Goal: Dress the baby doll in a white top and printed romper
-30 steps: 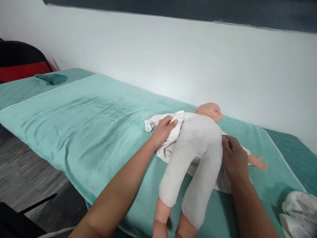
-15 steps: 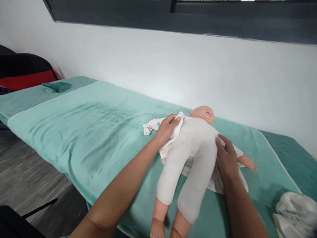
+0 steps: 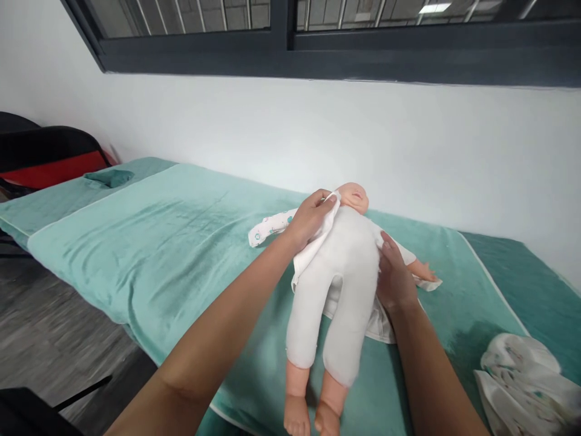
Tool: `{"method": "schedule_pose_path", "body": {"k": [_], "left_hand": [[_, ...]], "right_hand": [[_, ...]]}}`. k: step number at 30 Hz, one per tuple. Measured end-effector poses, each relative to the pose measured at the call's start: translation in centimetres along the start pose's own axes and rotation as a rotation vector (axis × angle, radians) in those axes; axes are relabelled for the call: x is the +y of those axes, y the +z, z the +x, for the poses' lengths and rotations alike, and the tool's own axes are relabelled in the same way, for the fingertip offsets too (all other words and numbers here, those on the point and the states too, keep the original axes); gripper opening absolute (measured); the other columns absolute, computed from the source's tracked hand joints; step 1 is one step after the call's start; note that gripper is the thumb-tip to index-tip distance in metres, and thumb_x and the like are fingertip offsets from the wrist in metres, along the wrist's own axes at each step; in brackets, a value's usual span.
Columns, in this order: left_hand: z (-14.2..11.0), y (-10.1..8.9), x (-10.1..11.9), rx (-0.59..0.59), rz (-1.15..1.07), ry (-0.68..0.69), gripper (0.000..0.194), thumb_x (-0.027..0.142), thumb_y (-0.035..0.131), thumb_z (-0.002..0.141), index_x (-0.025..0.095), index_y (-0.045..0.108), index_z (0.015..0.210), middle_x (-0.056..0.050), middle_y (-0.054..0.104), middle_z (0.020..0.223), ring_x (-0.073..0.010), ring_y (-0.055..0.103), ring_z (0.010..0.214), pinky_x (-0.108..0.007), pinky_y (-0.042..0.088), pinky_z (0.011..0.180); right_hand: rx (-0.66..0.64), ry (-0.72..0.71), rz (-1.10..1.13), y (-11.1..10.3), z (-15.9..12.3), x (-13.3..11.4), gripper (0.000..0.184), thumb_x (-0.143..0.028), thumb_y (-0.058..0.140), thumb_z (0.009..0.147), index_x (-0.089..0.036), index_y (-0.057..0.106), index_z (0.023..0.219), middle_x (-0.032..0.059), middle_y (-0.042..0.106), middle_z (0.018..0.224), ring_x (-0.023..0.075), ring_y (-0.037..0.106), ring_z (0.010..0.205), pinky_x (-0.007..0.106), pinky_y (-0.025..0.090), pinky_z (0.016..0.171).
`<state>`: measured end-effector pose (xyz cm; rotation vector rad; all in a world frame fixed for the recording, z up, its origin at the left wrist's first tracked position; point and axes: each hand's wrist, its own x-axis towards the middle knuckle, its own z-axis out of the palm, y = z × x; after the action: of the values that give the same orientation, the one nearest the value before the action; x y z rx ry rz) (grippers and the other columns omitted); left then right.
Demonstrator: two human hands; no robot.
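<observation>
A baby doll (image 3: pixel 349 242) with a white cloth body lies on its back, its feet toward me. Around its shoulders and under its back is a white baby shirt (image 3: pixel 313 254), open at the front, with a printed sleeve stretched out to the left. My left hand (image 3: pixel 311 221) is closed on the shirt's front edge near the doll's neck, thumb on top. On the other side of the doll's chest, my right hand (image 3: pixel 394 272) pinches the shirt's opposite edge; its fingertips are partly hidden. A small doll hand pokes out past the right sleeve.
Teal sheeting (image 3: pixel 181 242) covers the massage bed, which stands against a white wall below a dark window frame (image 3: pixel 290 60). Crumpled white printed cloth (image 3: pixel 526 381) lies at the lower right. A black and red chair (image 3: pixel 49 160) stands at the far left.
The view has tilted up, showing more of the window. My left hand has drawn the shirt edge up toward the doll's neck. My right hand stays at the doll's side with the other edge.
</observation>
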<state>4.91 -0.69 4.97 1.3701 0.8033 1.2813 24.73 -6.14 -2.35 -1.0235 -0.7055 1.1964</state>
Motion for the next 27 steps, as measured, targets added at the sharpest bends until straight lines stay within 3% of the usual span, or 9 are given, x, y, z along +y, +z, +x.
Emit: {"method": "schedule_pose_path", "body": {"k": [4, 7, 9, 12, 15, 18, 20, 23, 27], "left_hand": [[-0.1, 0.8, 0.4, -0.047, 0.275, 0.014, 0.022, 0.037, 0.051, 0.096, 0.02, 0.052, 0.081, 0.002, 0.052, 0.078, -0.0117, 0.05, 0.074, -0.023, 0.039, 0.068], [-1.3, 1.3, 1.1, -0.086, 0.562, -0.066, 0.022, 0.029, 0.053, 0.092, 0.019, 0.048, 0.072, 0.001, 0.053, 0.073, -0.0126, 0.05, 0.069, -0.025, 0.039, 0.065], [-2.5, 1.6, 2.0, -0.149, 0.586, -0.174, 0.018, 0.031, 0.053, 0.091, 0.02, 0.05, 0.077, 0.002, 0.055, 0.07, -0.0129, 0.053, 0.061, -0.025, 0.04, 0.058], [-4.1, 2.0, 3.2, -0.249, 0.475, -0.272, 0.019, 0.04, 0.051, 0.093, 0.023, 0.055, 0.101, 0.001, 0.064, 0.078, -0.0126, 0.057, 0.049, -0.025, 0.041, 0.046], [-3.9, 2.0, 2.9, -0.105, 0.564, -0.144, 0.02, 0.037, 0.049, 0.095, 0.024, 0.057, 0.107, -0.003, 0.071, 0.1, -0.0126, 0.064, 0.057, -0.026, 0.049, 0.053], [-2.1, 1.8, 1.1, 0.055, 0.819, 0.067, 0.02, 0.029, 0.045, 0.097, 0.023, 0.061, 0.107, -0.006, 0.072, 0.113, -0.02, 0.071, 0.094, -0.032, 0.055, 0.083], [-0.6, 2.0, -0.2, -0.025, 0.974, 0.091, 0.024, 0.029, 0.045, 0.097, 0.022, 0.062, 0.112, -0.007, 0.073, 0.114, -0.0242, 0.067, 0.109, -0.037, 0.051, 0.095], [1.0, 2.8, -1.0, -0.183, 1.059, 0.022, 0.03, 0.033, 0.045, 0.098, 0.022, 0.062, 0.12, -0.008, 0.073, 0.119, -0.0263, 0.066, 0.109, -0.039, 0.05, 0.095], [2.1, 4.6, -0.6, -0.207, 1.088, 0.062, 0.034, 0.033, 0.042, 0.099, 0.02, 0.061, 0.124, -0.012, 0.069, 0.127, -0.0293, 0.063, 0.115, -0.039, 0.048, 0.092]], "right_hand": [[-0.013, 0.058, -0.054, -0.1, 0.3, 0.5, 0.068, -0.045, 0.079, 0.073, -0.035, 0.055, 0.135, -0.0018, 0.067, 0.132, 0.021, 0.065, 0.115, 0.032, 0.057, 0.089], [-0.087, 0.075, -0.079, -0.2, 0.3, 0.8, 0.074, -0.044, 0.08, 0.073, -0.037, 0.049, 0.14, -0.0014, 0.065, 0.135, 0.0215, 0.064, 0.118, 0.034, 0.056, 0.094], [-0.129, 0.068, -0.099, -0.2, 0.3, 0.9, 0.077, -0.046, 0.079, 0.074, -0.037, 0.047, 0.143, -0.0007, 0.065, 0.135, 0.0217, 0.062, 0.121, 0.035, 0.054, 0.099], [-0.146, 0.056, -0.121, -0.3, 0.3, 1.1, 0.08, -0.048, 0.079, 0.074, -0.036, 0.045, 0.145, 0.0013, 0.061, 0.14, 0.0223, 0.058, 0.127, 0.037, 0.049, 0.107], [-0.122, 0.043, -0.149, -0.3, 0.4, 1.2, 0.083, -0.049, 0.081, 0.072, -0.036, 0.044, 0.145, 0.0041, 0.052, 0.149, 0.0237, 0.051, 0.137, 0.041, 0.042, 0.115], [-0.073, 0.037, -0.2, -0.2, 0.4, 1.2, 0.085, -0.049, 0.083, 0.07, -0.037, 0.044, 0.144, 0.0073, 0.046, 0.154, 0.0238, 0.044, 0.143, 0.042, 0.037, 0.118], [-0.044, 0.039, -0.215, 0.0, 0.3, 1.2, 0.083, -0.049, 0.084, 0.068, -0.035, 0.046, 0.14, 0.0091, 0.045, 0.154, 0.024, 0.046, 0.142, 0.04, 0.04, 0.116], [-0.005, 0.039, -0.19, 0.2, 0.4, 1.4, 0.074, -0.048, 0.087, 0.064, -0.032, 0.05, 0.126, 0.0095, 0.051, 0.149, 0.0253, 0.057, 0.131, 0.04, 0.049, 0.108], [-0.023, 0.032, -0.149, 0.2, 0.6, 1.7, 0.062, -0.047, 0.087, 0.064, -0.029, 0.048, 0.109, 0.0057, 0.06, 0.138, 0.0237, 0.065, 0.116, 0.041, 0.053, 0.102]]}}
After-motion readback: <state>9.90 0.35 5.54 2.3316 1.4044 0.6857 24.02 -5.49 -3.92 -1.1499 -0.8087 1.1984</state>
